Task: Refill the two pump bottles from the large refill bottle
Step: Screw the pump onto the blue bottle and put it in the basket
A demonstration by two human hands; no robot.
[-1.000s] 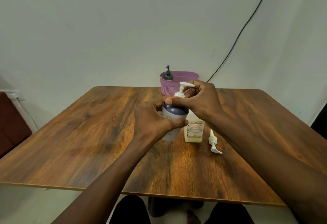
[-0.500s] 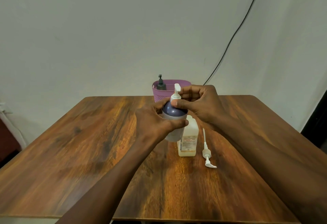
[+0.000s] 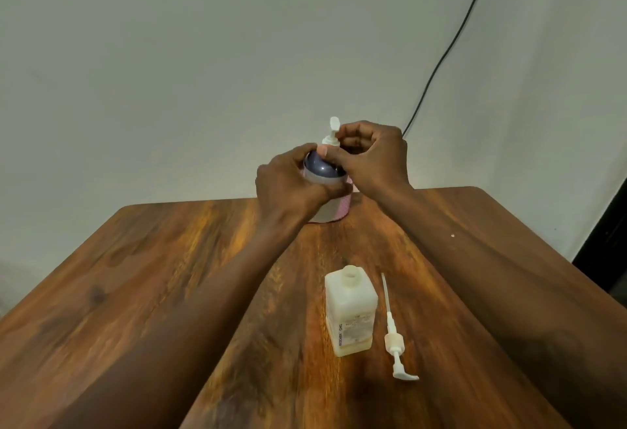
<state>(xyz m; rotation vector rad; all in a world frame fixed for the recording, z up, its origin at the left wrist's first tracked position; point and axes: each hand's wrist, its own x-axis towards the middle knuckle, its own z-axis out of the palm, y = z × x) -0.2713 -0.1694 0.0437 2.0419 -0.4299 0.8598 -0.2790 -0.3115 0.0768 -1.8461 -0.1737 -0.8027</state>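
My left hand (image 3: 288,184) grips the body of a purple-topped pump bottle (image 3: 320,169), held up above the far end of the table. My right hand (image 3: 371,157) pinches the collar of its white pump head (image 3: 331,133), whose nozzle points upward. Nearer to me, a square translucent bottle (image 3: 351,315) stands on the table with its neck open and a little yellowish liquid at the bottom. Its removed white pump (image 3: 393,337) with a long dip tube lies flat just to its right.
A pink basket (image 3: 341,209) stands at the far table edge, mostly hidden behind my hands. The wooden table (image 3: 135,293) stretches wide on both sides. A black cable (image 3: 441,58) runs down the wall. A dark object stands at the far right.
My hands have carried the purple-topped bottle up and farther away, leaving the square bottle and loose pump nearer to me. The pump nozzle has turned. The dark bottle in the basket is hidden.
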